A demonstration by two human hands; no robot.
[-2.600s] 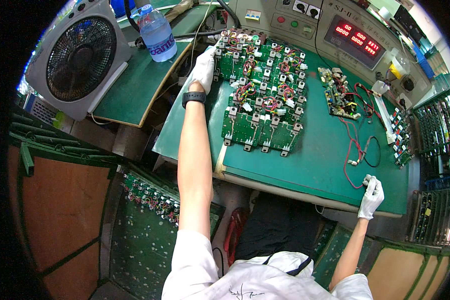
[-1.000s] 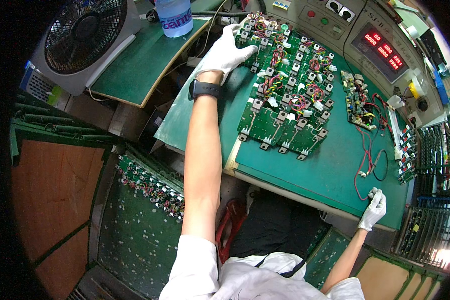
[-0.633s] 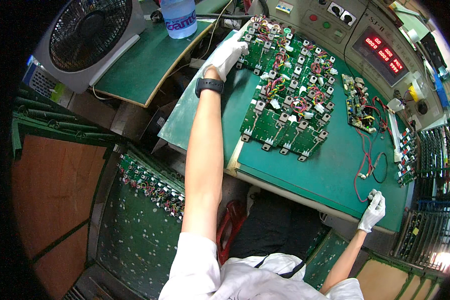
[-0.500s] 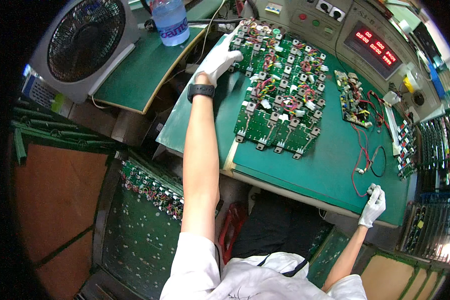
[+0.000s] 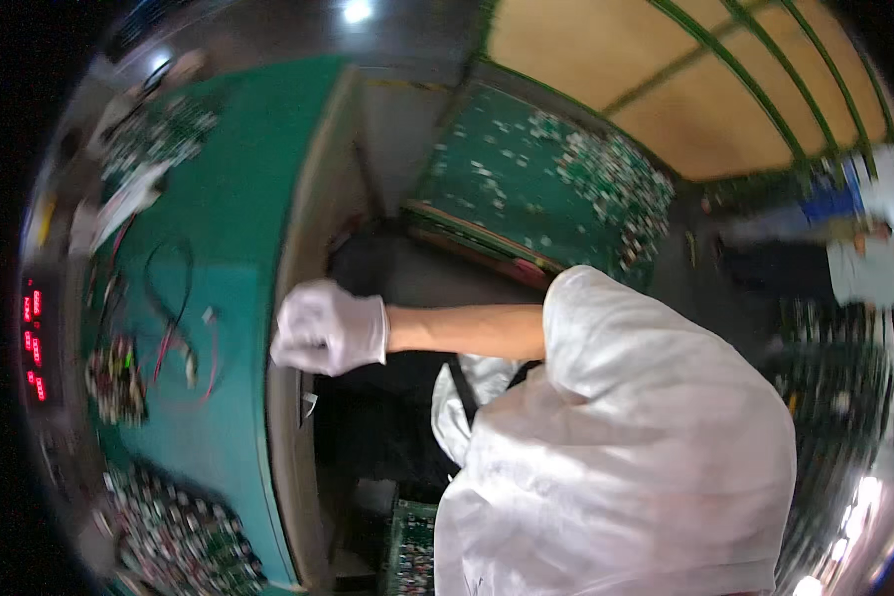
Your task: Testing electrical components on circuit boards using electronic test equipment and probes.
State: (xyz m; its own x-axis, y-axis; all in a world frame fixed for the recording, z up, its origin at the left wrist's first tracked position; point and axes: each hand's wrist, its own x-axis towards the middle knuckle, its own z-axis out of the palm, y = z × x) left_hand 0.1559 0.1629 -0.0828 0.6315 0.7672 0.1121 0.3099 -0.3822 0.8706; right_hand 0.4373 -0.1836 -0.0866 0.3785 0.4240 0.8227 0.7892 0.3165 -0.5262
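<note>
My right hand (image 5: 330,330), in a white glove, hovers at the front edge of the green-topped bench (image 5: 226,228). Its fingers are curled in, and blur hides whether anything sits between them. Thin red and black leads (image 5: 174,343) lie on the bench beyond the hand. Close to the leads is a small component-filled circuit board (image 5: 117,382). A group of green circuit boards (image 5: 184,531) with many parts lies at the lower left. My left hand is out of view.
A meter panel with red digits (image 5: 35,343) stands behind the bench. More circuit boards (image 5: 164,139) lie at its far end. Beyond a floor gap is a green surface (image 5: 467,149) strewn with boards. Racks (image 5: 834,377) and another person (image 5: 864,268) are at the right.
The view has swung strongly to the right and blurred. My left hand, earlier at the circuit boards, has left the picture. My right hand remains near the bench's front edge.
</note>
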